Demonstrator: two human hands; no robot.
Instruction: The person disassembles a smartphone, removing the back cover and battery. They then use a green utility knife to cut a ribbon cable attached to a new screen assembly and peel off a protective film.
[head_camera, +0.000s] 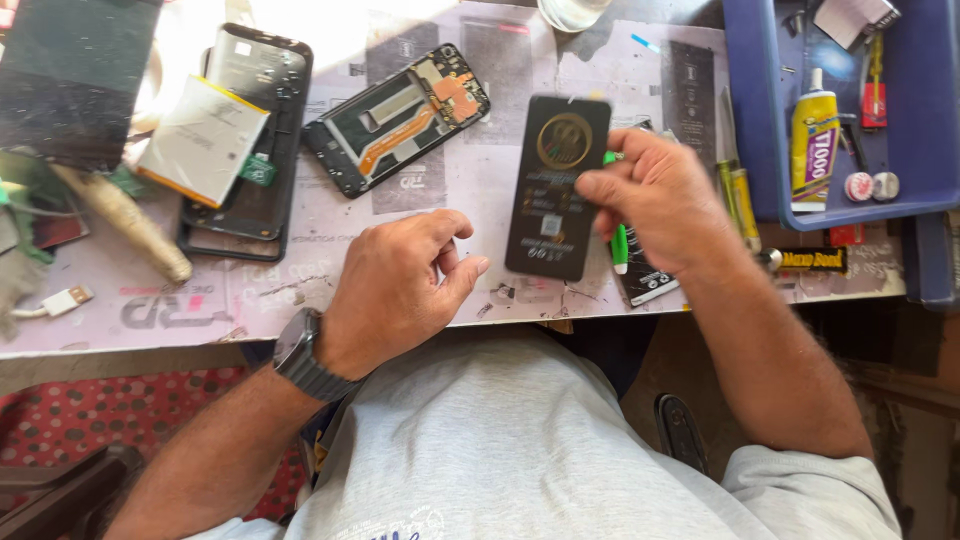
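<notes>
Blue tray (760, 120) holds a glue tube (815, 140) (upright-lying), right hand (660, 200) nearby.

bare mat strip (230, 295) below opened phones, blue tray (745, 120) walling the right, phone frame (395, 120) blocking centre

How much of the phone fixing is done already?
Done: one phone frame lies opened, its insides showing, and a battery rests loose on another opened phone. In hand: the right hand holds the dark screen panel at its edge; the left hand rests on the table beside it. Left: the panel and frame are still apart.
</notes>
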